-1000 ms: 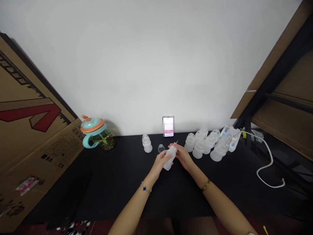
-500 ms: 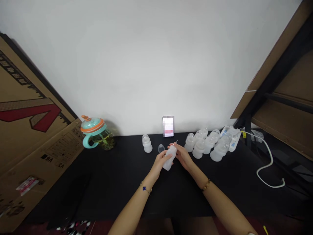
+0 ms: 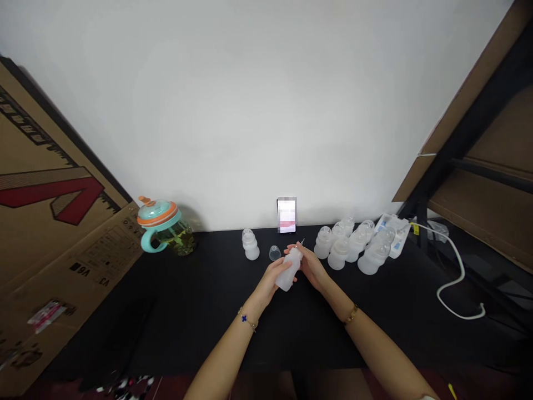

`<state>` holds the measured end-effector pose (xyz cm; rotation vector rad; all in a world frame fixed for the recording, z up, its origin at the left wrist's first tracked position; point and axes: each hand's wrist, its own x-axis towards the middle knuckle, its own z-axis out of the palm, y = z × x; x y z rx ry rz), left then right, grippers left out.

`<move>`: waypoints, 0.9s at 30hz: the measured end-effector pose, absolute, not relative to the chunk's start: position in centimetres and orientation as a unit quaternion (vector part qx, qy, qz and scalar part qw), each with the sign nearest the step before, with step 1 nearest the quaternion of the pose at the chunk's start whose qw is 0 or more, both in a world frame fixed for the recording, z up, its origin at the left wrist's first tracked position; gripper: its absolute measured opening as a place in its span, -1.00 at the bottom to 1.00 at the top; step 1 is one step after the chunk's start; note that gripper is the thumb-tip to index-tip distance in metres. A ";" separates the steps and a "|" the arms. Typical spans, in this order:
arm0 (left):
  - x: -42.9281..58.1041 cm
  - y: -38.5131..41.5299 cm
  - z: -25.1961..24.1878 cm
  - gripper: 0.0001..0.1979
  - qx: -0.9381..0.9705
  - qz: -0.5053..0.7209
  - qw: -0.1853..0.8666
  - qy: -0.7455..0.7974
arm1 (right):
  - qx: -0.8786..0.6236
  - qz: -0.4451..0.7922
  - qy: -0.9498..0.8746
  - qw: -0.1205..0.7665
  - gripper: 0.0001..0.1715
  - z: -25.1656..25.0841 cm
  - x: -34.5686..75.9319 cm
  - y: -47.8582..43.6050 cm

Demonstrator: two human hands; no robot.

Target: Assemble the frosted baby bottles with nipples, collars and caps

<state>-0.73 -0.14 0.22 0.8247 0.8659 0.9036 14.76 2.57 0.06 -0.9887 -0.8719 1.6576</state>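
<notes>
A frosted white bottle (image 3: 286,276) is tilted over the black table, its top towards the upper right. My left hand (image 3: 270,276) is wrapped round its body. The fingers of my right hand (image 3: 310,263) are closed at the bottle's neck, where a thin pointed tip sticks out; what exactly they pinch is too small to tell. A clear dome cap (image 3: 275,253) lies on the table just behind my left hand. Farther left stands a capped small bottle (image 3: 250,245). Several capped bottles (image 3: 338,253) are grouped to the right of my right hand.
A phone (image 3: 287,215) leans on the wall at the back. A teal and orange lidded jug (image 3: 166,228) stands at the back left by a cardboard box (image 3: 62,266). On the right are a white power strip (image 3: 400,239), a white cable (image 3: 462,266) and a black frame.
The held bottle has tilted slightly more to the right. My left hand has shifted a little on it, while my right hand has barely moved.
</notes>
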 end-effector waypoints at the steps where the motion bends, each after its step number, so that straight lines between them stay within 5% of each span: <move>1: -0.7 -0.2 0.2 -0.40 0.377 0.411 0.729 0.398 | -0.408 0.682 -0.357 0.490 -0.44 0.1 14.7 2.6; 27: -0.5 -0.2 0.1 -0.42 0.431 0.422 0.682 0.414 | -0.417 0.661 -0.351 0.516 -0.48 -0.4 14.7 2.8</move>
